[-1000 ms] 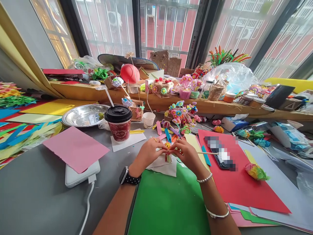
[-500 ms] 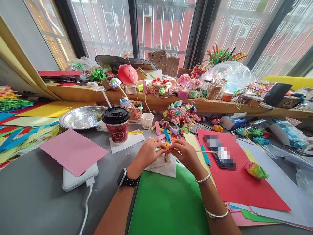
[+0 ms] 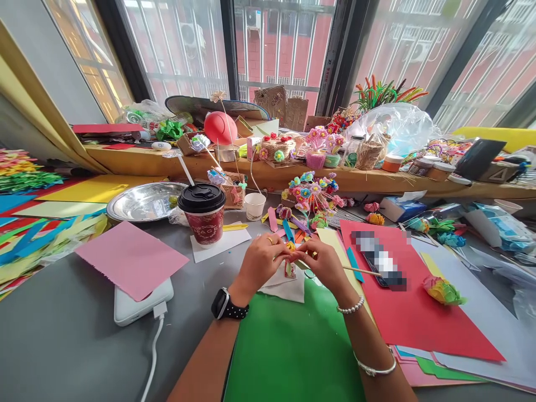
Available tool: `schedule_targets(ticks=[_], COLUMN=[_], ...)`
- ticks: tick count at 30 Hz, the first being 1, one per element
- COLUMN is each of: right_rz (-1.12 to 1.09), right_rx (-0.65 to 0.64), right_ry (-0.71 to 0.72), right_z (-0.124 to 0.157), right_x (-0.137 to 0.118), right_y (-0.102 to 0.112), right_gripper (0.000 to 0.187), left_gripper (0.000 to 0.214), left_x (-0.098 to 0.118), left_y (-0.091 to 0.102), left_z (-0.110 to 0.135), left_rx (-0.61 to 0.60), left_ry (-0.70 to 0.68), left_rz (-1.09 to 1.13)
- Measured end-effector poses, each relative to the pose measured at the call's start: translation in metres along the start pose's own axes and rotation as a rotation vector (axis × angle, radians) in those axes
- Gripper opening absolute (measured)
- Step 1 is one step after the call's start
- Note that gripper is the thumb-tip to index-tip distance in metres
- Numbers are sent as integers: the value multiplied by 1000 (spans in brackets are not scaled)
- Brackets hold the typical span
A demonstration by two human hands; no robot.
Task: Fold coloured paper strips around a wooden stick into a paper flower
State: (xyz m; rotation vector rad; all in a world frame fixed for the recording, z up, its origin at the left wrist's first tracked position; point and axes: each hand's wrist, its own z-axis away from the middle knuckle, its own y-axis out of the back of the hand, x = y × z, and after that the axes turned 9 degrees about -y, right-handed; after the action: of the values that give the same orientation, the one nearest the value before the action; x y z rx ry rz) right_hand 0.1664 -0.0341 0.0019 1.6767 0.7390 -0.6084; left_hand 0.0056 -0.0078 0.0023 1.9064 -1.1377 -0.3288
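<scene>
My left hand (image 3: 263, 262) and my right hand (image 3: 322, 263) meet fingertip to fingertip over the far end of a green board (image 3: 293, 340). Both are closed in a pinch. Between them shows a small orange-yellow paper flower (image 3: 290, 245), partly covered by my fingers. A pale strip of paper (image 3: 298, 264) peeks out below the right fingertips. From behind my right hand a thin wooden stick (image 3: 360, 271) points right; its join with the flower is hidden. White tissue (image 3: 288, 291) and a small patterned piece (image 3: 290, 271) lie beneath the hands.
A lidded paper cup (image 3: 204, 218) stands left, near a metal plate (image 3: 142, 204). Pink paper (image 3: 134, 257) covers part of a white power bank (image 3: 144, 307) with a cable. On the right, a phone (image 3: 379, 259) lies on red paper (image 3: 419, 318) beside a coloured paper flower (image 3: 444, 289).
The stick's far end has swung a little lower and further right over the phone. My fingertips have shifted around the small flower, and the view has moved slightly.
</scene>
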Motion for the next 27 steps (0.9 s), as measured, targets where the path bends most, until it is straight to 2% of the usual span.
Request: schedule_targets(ticks=[5, 12, 16, 21, 24, 27], right_rz=[-117, -146, -119, -100, -77, -52], right_rx=[-86, -144, -91, 2, 46, 84], right_ry=[-89, -147, -124, -31, 25, 107], right_z=[-1, -1, -1, -1, 1, 4], right_x=[1, 2, 4, 3, 0, -6], right_y=[2, 2, 1, 5, 10, 13], right_gripper=[17, 18, 16, 18, 19, 15], left_gripper=[13, 12, 12, 12, 16, 29], left_x=[2, 4, 4, 3, 2, 0], left_y=[-2, -3, -5, -3, 1, 4], left_z=[-1, 0, 0, -1, -3, -5], left_rx=[-7, -26, 8, 143, 291, 422], left_ry=[-46, -83, -69, -20, 103, 414], left_rz=[-16, -41, -15, 124, 341, 659])
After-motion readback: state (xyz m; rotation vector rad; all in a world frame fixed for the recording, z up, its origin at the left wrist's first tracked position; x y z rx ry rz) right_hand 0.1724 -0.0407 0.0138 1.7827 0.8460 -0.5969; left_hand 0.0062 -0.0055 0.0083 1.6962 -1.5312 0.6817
